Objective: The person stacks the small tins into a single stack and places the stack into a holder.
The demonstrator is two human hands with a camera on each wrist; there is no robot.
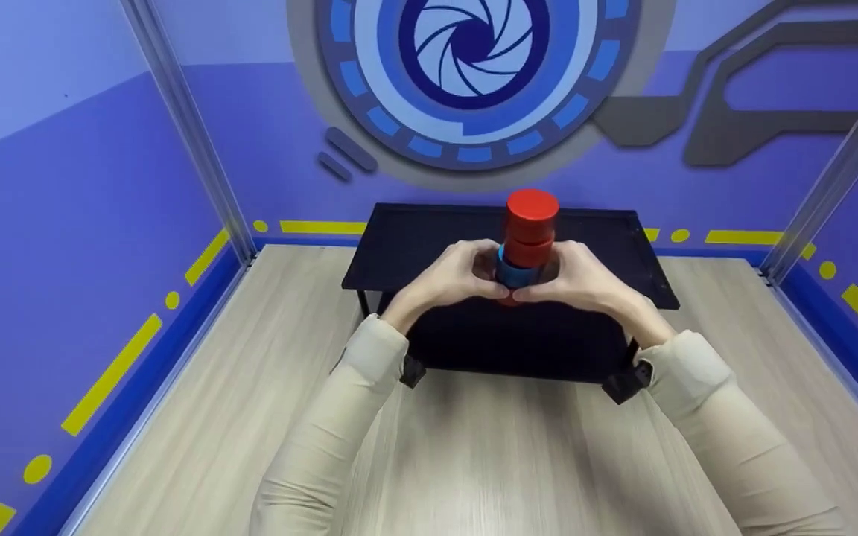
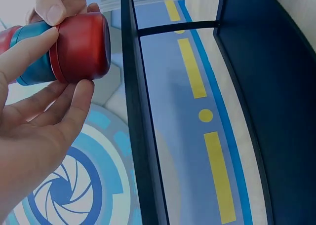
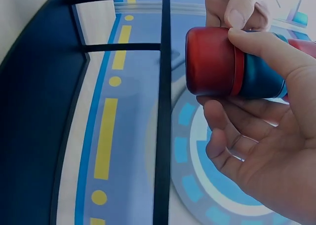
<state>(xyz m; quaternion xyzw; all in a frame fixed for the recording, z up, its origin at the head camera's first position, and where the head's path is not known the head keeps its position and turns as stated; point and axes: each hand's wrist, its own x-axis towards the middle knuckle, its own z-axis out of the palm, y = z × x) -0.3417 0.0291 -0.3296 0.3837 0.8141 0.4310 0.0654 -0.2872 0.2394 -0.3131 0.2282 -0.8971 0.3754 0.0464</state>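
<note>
A column of red and blue round canisters stands upright between my two hands, above the black two-tier shelf. A red one is on top, a blue part lies lower, and a glossy dark red canister forms the bottom end. My left hand grips the lower part from the left, with its thumb across the seam between blue and red. From the right, my right hand holds the same part, thumb on the red rim. Both thumb tips nearly meet. The fingers hide the far side.
The shelf's lower board sits close above the pale wood table. A blue-purple printed wall rises behind, with metal posts in the corners. Wrist cameras hang under the sleeves, near the shelf's front edge.
</note>
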